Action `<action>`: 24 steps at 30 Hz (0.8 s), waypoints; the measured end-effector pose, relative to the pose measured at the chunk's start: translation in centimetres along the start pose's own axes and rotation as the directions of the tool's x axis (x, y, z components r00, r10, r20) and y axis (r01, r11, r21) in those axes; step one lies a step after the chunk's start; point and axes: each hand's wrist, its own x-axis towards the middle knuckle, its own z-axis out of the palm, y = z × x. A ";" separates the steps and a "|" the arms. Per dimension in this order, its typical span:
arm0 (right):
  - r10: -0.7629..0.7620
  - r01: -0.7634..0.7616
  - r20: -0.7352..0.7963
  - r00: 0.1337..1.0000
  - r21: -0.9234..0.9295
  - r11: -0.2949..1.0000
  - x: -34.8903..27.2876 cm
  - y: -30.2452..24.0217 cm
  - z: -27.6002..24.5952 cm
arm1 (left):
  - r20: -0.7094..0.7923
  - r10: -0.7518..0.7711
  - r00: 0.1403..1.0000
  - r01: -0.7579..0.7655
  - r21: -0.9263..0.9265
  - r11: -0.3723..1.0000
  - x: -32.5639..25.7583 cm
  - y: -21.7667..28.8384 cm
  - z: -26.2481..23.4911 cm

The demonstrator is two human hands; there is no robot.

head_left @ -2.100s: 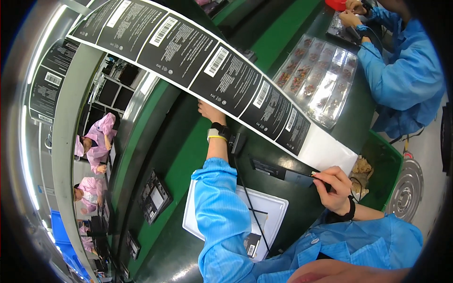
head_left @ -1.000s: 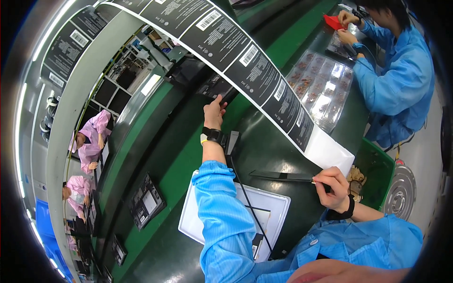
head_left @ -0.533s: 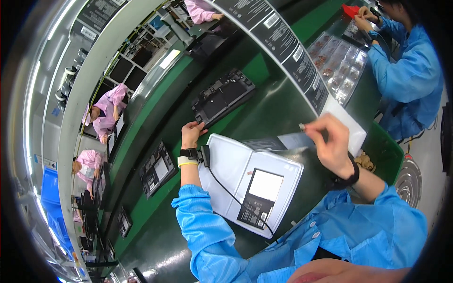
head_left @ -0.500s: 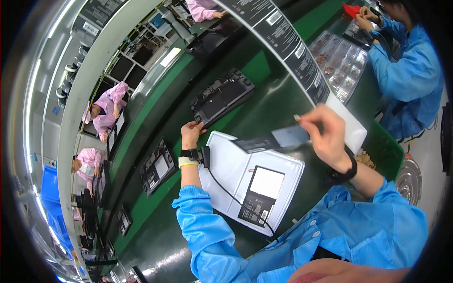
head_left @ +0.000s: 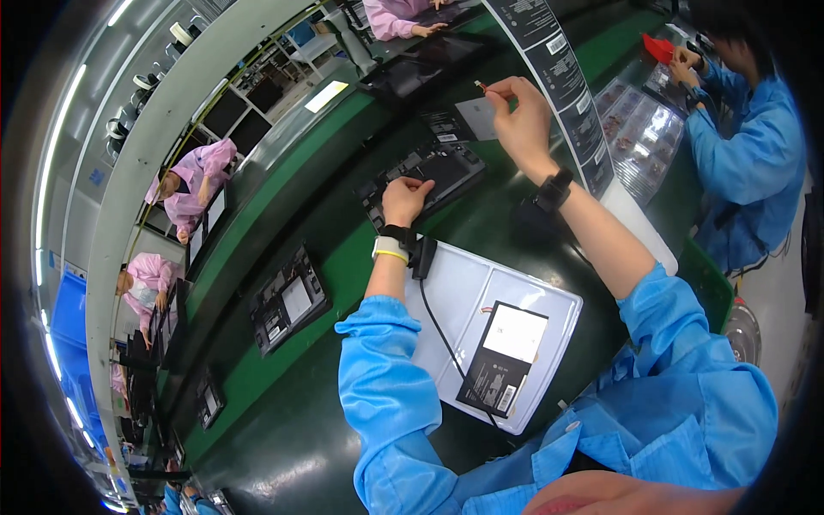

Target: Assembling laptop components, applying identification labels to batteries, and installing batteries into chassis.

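My right hand [head_left: 522, 124] is raised beyond the opened tablet [head_left: 459, 172], fingers pinched together. A small connector with a short red wire [head_left: 481, 87] shows at its fingertips. The flat battery [head_left: 476, 118], half pale and half black-labelled, lies or hangs beside this hand, partly behind the tablet's far edge. My left hand [head_left: 405, 203] is closed at the tablet's near left edge, thumb and fingertips over its inside; exact contact is hard to see. A second battery [head_left: 505, 356] rests in the white plastic tray [head_left: 549, 305] below, its pale half uppermost.
A strip of black labels [head_left: 562, 73] stands at my right, near a clear compartment tray [head_left: 642, 129]. Another opened tablet [head_left: 290, 299] lies at left on the green bench. A black cord [head_left: 438, 330] runs from my left wrist across the tray. A co-worker [head_left: 747, 146] sits at right.
My right hand has carried the battery from above the white tray to beyond the tablet. My left hand has moved from the tablet's corner onto its near left part.
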 end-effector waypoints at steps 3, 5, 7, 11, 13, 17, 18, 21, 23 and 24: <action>0.075 -0.076 0.047 0.996 0.014 0.997 0.3 1.9 2.0 | -0.030 -0.016 0.999 0.015 -0.019 1.000 0.6 -0.9 0.7; 0.171 -0.171 0.101 0.980 -0.012 0.985 0.5 3.5 2.6 | 0.022 -0.029 0.999 0.033 -0.172 0.985 0.3 -0.8 0.5; 0.188 -0.186 0.152 0.970 -0.022 0.982 0.9 5.7 3.3 | 0.028 0.038 0.999 -0.032 -0.209 0.977 -0.1 -0.6 -0.2; 0.186 -0.201 0.394 0.900 -0.004 0.980 1.6 9.6 5.1 | 0.029 0.161 0.987 -0.151 -0.213 0.965 -1.3 1.1 -2.2; 0.134 -0.175 0.533 0.835 0.027 0.984 0.6 9.0 7.2 | 0.031 0.193 0.981 -0.180 -0.252 0.951 -1.5 -0.2 -3.5; 0.068 -0.155 0.732 0.678 0.052 0.986 -0.7 8.7 9.1 | 0.027 0.247 0.969 -0.238 -0.184 0.954 -2.4 -1.4 -5.8; 0.041 -0.119 0.771 0.636 0.046 0.992 -0.8 9.1 9.0 | 0.035 0.242 0.970 -0.232 -0.186 0.955 -2.7 -1.6 -6.4; -0.029 -0.122 0.826 0.563 0.117 0.986 0.0 11.1 10.0 | -0.002 0.358 0.934 -0.357 0.060 0.932 -3.3 -3.6 -9.0; -0.022 -0.123 0.849 0.528 0.102 0.987 0.2 11.5 10.0 | 0.188 0.246 0.951 -0.257 0.038 0.966 -3.3 -5.2 -9.5; -0.002 -0.117 0.853 0.523 0.075 0.990 0.4 11.4 10.3 | 0.191 0.235 0.953 -0.247 0.043 0.968 -3.4 -5.6 -9.5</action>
